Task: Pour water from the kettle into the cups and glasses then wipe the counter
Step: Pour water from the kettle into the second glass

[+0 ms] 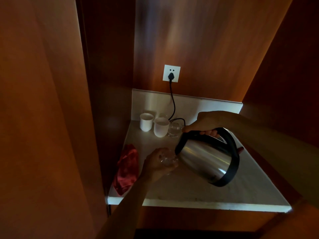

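Observation:
A steel kettle (207, 159) with a black handle and base is tilted to the left above the counter (189, 188), its spout over a clear glass (168, 159). My right hand (203, 124) grips the kettle's handle from above. My left hand (155, 165) is wrapped around the clear glass, which rests low over the counter. At the back stand two white cups (146, 121) (161, 126) and a second clear glass (175, 128) with water in it.
A red cloth (127, 169) lies crumpled at the counter's left edge. A black cord (173, 102) runs down from a plug in a white wall socket (171, 73). Wooden panels close in the niche on the left, the back and the right.

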Tool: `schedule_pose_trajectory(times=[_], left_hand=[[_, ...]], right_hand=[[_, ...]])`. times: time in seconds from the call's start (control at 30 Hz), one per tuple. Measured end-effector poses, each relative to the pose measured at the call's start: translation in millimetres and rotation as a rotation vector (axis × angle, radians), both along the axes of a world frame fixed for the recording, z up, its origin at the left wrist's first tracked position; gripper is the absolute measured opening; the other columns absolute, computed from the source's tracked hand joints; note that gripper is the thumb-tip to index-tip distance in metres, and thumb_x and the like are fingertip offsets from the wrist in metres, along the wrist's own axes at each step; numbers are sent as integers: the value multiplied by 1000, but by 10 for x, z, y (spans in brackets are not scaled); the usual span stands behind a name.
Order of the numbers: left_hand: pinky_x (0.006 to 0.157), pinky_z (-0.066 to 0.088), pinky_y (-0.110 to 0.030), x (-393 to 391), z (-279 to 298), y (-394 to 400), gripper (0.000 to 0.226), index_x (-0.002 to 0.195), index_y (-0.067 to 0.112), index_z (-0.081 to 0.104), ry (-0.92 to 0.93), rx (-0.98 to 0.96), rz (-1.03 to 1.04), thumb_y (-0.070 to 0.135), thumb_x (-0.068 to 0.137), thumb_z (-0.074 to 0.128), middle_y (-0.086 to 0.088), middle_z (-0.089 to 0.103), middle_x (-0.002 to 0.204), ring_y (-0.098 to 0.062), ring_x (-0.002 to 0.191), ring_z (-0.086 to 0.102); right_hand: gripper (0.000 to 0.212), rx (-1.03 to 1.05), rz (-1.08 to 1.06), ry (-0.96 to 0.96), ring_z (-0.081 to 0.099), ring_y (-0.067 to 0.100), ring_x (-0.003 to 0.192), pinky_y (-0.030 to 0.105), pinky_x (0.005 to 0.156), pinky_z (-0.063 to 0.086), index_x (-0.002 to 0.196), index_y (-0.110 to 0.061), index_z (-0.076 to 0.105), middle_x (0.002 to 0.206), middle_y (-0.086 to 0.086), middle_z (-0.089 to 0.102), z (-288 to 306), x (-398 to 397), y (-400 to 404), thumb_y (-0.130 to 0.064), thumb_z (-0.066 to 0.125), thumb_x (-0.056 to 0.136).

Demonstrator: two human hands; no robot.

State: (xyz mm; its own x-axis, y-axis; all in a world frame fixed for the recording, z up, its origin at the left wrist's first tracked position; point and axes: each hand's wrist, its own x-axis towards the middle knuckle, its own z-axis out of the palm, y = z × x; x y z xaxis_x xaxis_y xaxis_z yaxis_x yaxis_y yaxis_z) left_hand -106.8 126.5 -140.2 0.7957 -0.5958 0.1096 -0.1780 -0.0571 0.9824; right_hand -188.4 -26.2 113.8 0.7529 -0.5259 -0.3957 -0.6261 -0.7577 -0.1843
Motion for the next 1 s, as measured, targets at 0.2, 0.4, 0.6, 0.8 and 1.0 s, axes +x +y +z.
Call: schedule_pose_trajectory(times=[0.2, 0.4, 0.6, 0.8, 1.0], left_hand=[[84, 62, -38, 1, -5, 13, 62, 109, 44, 63, -39, 4, -9, 34, 57, 96, 16, 72, 108, -4, 103, 70], [76, 64, -44, 6, -6, 25, 71, 114, 47, 62, -25, 13, -12, 49, 51, 95, 11, 70, 115, -12, 107, 70], [83, 62, -31, 13, -2, 6, 77, 121, 39, 61, -82, 45, 21, 53, 52, 91, 15, 70, 112, -4, 105, 69], [77, 63, -28, 17, -8, 23, 73, 120, 38, 62, -70, 39, 1, 47, 55, 94, 11, 71, 112, -4, 103, 70], [83, 60, -22, 22, 4, 33, 73, 121, 40, 60, -82, 53, 3, 47, 57, 94, 16, 70, 112, 1, 103, 67]], right_hand=[[57, -7, 2, 1, 38, 17, 36, 26, 49, 40, 67, -10, 56, 46, 3, 45, 15, -2, 34, -61, 70, 86], [57, 9, -17, 9, 36, 16, 36, 26, 50, 38, 65, -11, 55, 46, 2, 44, 6, -12, 39, -62, 69, 86], [57, 9, -6, 26, 36, 16, 36, 26, 50, 39, 66, -11, 54, 46, 2, 43, 25, 18, 72, -61, 69, 87], [56, -6, 10, 33, 37, 17, 37, 26, 50, 40, 66, -11, 55, 46, 2, 44, 51, 16, 95, -60, 68, 88], [57, -8, 11, 48, 37, 17, 38, 27, 52, 40, 67, -10, 55, 47, 2, 44, 57, 40, 94, -61, 68, 88]])
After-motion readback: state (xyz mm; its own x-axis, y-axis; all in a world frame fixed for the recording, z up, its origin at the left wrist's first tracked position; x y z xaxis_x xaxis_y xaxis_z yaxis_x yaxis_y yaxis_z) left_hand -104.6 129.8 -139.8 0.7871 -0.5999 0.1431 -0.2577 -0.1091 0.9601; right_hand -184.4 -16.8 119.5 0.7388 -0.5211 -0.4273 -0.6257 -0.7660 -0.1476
